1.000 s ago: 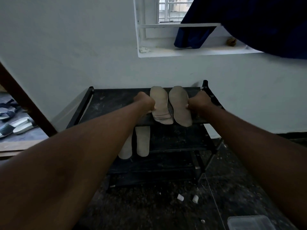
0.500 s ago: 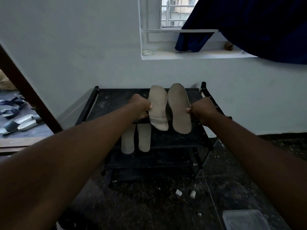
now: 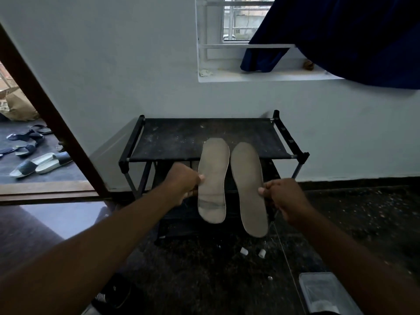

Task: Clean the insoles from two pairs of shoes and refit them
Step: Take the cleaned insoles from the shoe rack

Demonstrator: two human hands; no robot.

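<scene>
1. Pale walls close the room in, with a window (image 3: 236,19) and a dark blue curtain (image 3: 341,37) in the upper right of the frame. A black shoe rack (image 3: 181,137) stands below them on the speckled floor (image 3: 204,269).
2. A second ago both insoles lay on the rack's top shelf under the person's hands. Now they are lifted off it and hang in front of the rack, at the centre of the frame.
3. The left hand (image 3: 184,183) has its grip pinching the left insole (image 3: 213,178) by the outer edge. The right hand (image 3: 284,196) has its grip pinching the right insole (image 3: 248,189) the same way. The two hang side by side, just apart.
4. To me this pair looks collected for the next step. A dark smear near the left insole's lower end suggests it needs more wiping, though I cannot be sure.
5. The rack's top shelf is dusty, and its lower shelves sit mostly behind the hands and insoles, so the second pair seen there earlier is out of sight.
6. A clear plastic tub (image 3: 327,292) sits on the floor at the lower right; I cannot tell what it holds.
</scene>
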